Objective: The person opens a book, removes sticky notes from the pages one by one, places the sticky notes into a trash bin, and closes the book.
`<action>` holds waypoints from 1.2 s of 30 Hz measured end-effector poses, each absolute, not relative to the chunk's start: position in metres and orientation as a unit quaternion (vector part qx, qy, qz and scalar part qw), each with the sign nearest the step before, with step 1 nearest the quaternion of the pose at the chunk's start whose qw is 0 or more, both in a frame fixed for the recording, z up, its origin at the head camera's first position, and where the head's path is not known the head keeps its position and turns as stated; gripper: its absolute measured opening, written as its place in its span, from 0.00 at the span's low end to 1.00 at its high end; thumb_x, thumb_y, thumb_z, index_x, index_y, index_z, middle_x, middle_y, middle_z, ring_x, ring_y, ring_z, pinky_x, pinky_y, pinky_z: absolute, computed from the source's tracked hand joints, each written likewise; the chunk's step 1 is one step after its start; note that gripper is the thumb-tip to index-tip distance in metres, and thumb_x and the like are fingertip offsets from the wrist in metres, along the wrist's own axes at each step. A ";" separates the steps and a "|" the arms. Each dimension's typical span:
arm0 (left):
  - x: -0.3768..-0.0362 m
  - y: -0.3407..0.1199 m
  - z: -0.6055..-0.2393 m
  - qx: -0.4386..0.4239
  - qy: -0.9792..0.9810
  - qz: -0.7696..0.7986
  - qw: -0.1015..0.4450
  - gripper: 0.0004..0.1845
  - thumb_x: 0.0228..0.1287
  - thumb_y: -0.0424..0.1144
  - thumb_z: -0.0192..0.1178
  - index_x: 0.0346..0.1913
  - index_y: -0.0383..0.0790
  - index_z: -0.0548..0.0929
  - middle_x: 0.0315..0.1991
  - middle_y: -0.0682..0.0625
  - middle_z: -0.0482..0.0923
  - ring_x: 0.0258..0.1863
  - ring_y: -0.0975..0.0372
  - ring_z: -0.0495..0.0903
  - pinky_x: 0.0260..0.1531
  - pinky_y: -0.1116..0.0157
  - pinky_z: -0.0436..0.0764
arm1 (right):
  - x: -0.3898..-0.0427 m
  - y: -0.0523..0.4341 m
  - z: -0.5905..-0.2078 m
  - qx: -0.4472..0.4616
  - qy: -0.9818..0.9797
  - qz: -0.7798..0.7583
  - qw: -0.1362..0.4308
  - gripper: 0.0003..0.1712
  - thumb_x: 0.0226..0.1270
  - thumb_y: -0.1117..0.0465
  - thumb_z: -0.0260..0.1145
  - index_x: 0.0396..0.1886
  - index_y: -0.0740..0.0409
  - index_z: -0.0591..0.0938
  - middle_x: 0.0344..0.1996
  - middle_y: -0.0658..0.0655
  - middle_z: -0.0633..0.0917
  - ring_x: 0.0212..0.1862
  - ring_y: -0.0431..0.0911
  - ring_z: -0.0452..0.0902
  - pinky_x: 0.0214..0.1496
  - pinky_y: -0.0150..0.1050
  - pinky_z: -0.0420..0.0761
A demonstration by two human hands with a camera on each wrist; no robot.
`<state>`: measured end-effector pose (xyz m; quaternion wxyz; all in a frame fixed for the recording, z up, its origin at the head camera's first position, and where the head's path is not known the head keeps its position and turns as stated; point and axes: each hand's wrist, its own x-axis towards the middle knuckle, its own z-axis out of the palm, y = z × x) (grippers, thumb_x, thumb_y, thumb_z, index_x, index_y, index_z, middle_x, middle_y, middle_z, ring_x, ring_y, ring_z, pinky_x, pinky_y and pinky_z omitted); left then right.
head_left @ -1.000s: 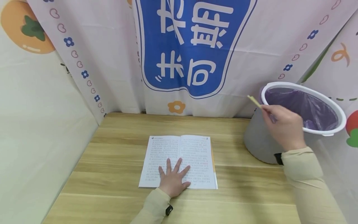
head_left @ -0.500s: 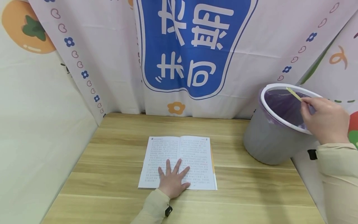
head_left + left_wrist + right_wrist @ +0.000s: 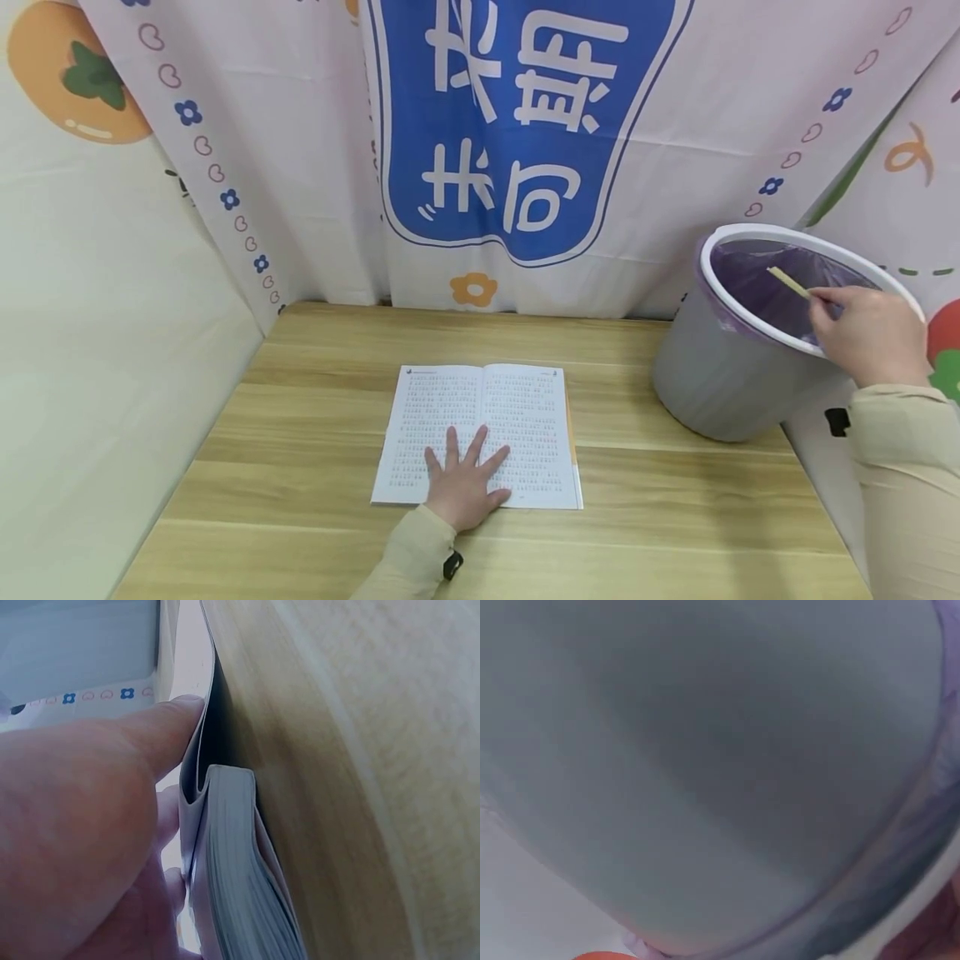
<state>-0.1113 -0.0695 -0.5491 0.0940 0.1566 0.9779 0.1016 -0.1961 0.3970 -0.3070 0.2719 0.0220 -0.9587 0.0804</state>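
Left hand [image 3: 465,483]: laid flat on the lower middle of the open book [image 3: 480,433], fingers straight and spread, pressing both pages down. Unmoved over the last second. The left wrist view shows the thumb [image 3: 161,724] against the page edge, with the page block and the cover resting on the wooden table [image 3: 360,750]. The book lies under and just ahead of these fingers.

Table [image 3: 300,467]: light wood grain, carrying the book near the middle and the bin at the far right of the fingers.

Right hand [image 3: 870,337]: over the near rim of the grey bin [image 3: 712,383], fingers drawn together and pinching one end of a thin tan strip [image 3: 787,282]. The strip points away from the fingertips, up and to the left, and hangs over the purple liner [image 3: 757,287] inside the bin's mouth. A second ago the hand held it outside the bin, in front of the near wall; half a second ago it had crossed the white rim; now the strip is lower, inside the ring. Judged from this, the strip is about to be dropped in and only the release remains.

Behind: a printed cloth backdrop [image 3: 525,125] with a blue panel.

Hard to make out: the right wrist view gives only a blurred grey bin wall [image 3: 705,750] and a liner edge; no fingers show there. What the strip is cannot be told. The bin's bottom is hidden.
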 end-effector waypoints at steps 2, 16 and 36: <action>-0.111 -0.069 -0.549 0.157 0.978 0.101 0.094 0.34 0.66 0.66 0.54 0.74 0.63 0.66 0.79 0.47 0.48 0.73 0.31 0.40 0.60 0.24 0.46 | -0.197 0.399 -0.308 0.022 -0.966 0.084 0.245 0.16 0.64 0.62 0.60 0.43 0.69 0.86 0.18 0.70 0.82 0.17 0.65 0.71 0.16 0.54 0.66; -0.112 -0.070 -0.549 0.163 0.977 0.101 0.094 0.34 0.68 0.66 0.52 0.74 0.63 0.65 0.79 0.47 0.46 0.73 0.31 0.39 0.59 0.24 0.45 | -0.171 0.345 -0.328 0.085 -0.852 0.178 0.484 0.15 0.66 0.60 0.60 0.42 0.64 0.89 0.40 0.66 0.88 0.42 0.67 0.80 0.58 0.42 0.76; -0.112 -0.066 -0.551 0.164 0.977 0.105 0.091 0.34 0.69 0.66 0.50 0.75 0.63 0.63 0.80 0.46 0.45 0.73 0.30 0.39 0.60 0.24 0.45 | -0.189 0.195 -0.547 -0.077 -0.826 0.550 -0.098 0.38 0.76 0.57 0.57 0.77 0.65 0.55 0.68 0.70 0.70 0.68 0.63 0.66 0.66 0.55 0.69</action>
